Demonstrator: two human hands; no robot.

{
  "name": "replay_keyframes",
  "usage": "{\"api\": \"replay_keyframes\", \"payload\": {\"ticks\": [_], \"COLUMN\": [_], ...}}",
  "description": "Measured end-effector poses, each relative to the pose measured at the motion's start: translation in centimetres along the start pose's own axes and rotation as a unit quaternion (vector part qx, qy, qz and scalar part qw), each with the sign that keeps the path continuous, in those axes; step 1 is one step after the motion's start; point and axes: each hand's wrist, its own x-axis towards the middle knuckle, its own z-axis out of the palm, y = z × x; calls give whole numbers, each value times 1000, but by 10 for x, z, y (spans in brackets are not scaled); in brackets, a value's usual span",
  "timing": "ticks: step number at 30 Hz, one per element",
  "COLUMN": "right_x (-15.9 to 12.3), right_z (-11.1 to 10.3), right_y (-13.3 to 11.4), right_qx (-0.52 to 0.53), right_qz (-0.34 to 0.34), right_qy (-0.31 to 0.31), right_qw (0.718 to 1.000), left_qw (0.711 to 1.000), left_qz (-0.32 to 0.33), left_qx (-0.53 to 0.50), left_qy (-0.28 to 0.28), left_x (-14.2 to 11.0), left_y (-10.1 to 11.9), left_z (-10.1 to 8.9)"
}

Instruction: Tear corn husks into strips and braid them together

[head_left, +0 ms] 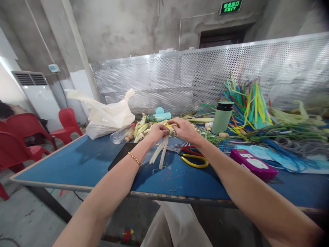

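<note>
Over the blue table (87,161), my left hand (157,133) is closed in a pinch on pale corn husk strips (161,151). Their two ends hang down below the fingers. Close beside it, my right hand (185,128) has its fingers curled together at the top of the same husk piece, where something yellow shows; its fingertips are partly hidden. Scissors with red and yellow handles (195,166) lie under my right forearm, blades toward the husk strips. Behind my hands are more loose corn husks (141,129).
A white plastic bag (109,118) and a clear bottle (120,134) stand left. On the right are a green bottle (222,118), a purple device (253,164), colourful strips (253,103) and tangled cords (290,140). A perforated metal screen (154,82) borders the back; red chairs (28,127) stand left.
</note>
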Motion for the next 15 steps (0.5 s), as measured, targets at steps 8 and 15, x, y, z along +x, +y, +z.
{"api": "replay_keyframes", "payload": {"ticks": [8,15], "right_x": [-4,0], "right_z": [-7,3], "right_y": [-3,5], "right_qx": [45,-84], "right_qz": [88,2], "right_qy": [-118,-35], "right_qw": [988,996], "left_qw": [998,1000], "left_qz": [33,-8], "left_qx": [47,-3], "left_qy": [1,27], "left_x": [-3,-2], "left_y": [4,2], "left_z": [1,3]}}
